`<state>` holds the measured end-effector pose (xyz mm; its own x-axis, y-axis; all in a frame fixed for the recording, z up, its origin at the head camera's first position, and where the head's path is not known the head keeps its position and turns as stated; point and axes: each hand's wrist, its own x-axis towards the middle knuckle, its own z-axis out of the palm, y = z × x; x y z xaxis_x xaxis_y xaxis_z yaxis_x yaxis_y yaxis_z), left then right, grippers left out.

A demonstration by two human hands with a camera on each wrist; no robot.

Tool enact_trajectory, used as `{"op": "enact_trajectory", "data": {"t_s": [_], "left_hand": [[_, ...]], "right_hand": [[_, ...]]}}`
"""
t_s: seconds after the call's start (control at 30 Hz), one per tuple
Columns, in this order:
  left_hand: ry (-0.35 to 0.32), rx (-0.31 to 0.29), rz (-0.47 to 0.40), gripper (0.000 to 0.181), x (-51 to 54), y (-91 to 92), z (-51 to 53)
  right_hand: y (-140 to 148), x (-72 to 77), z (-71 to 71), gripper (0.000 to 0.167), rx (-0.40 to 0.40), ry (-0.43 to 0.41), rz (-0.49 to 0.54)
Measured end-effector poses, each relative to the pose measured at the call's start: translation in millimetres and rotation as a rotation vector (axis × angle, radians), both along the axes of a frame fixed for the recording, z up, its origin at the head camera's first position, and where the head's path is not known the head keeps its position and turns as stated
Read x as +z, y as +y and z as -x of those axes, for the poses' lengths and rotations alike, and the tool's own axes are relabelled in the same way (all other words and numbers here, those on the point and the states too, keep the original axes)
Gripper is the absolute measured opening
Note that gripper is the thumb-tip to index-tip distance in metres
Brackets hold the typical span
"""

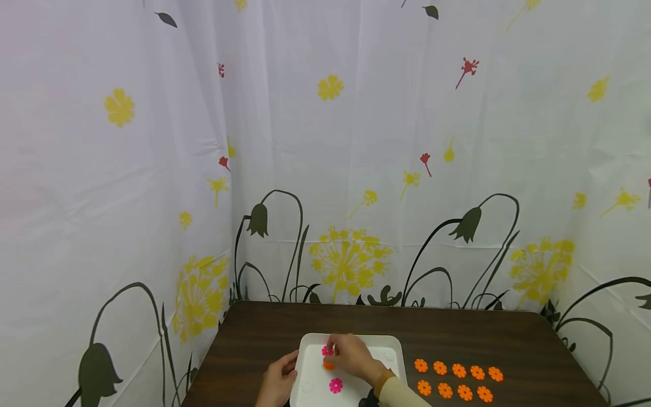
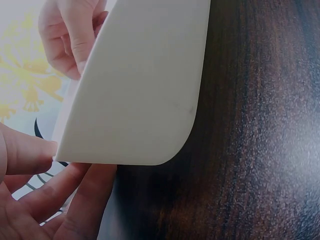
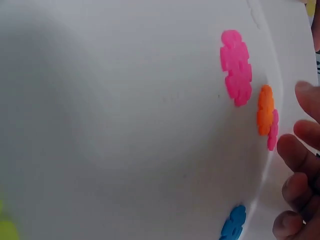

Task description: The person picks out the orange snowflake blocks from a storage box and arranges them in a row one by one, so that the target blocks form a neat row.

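A white tray (image 1: 376,341) lies on the dark table, its left edge pinched by my left hand (image 1: 277,381); in the left wrist view the thumb (image 2: 30,152) is on the rim and the fingers are beneath. Over the tray is my right hand (image 1: 351,357), fingers loosely bent and apart, with nothing visible between them in the right wrist view. Close to its fingertips are an orange flower-shaped disc (image 3: 266,110) and a pink disc (image 3: 273,131). Another pink disc (image 1: 335,385) lies nearer me. A blue disc (image 3: 233,223) shows only in the right wrist view.
Right of the tray, orange flower discs (image 1: 459,371) lie in two rows on the wood-grain table (image 1: 264,322). Pale discs (image 1: 307,386) sit in the tray. A yellow-green piece (image 3: 7,230) appears at the right wrist view's corner. A patterned curtain (image 1: 356,141) hangs behind.
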<state>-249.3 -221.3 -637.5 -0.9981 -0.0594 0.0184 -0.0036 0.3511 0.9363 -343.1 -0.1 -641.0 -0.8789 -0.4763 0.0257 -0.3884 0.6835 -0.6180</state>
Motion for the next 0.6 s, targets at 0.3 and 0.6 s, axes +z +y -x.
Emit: {"op": "enact_trajectory", "data": {"t_s": [0.3, 0.6], "left_hand": [[-0.016, 0.009, 0.001, 0.047, 0.0, -1.4, 1.0], [-0.038, 0.009, 0.004, 0.048, 2.7, 0.5, 1.8]], "right_hand": [[-1.3, -2.4, 2.0, 0.021, 0.105, 0.02, -0.084], [-0.2, -3.5, 6.3, 0.018, 0.182, 0.035, -0.118]]}}
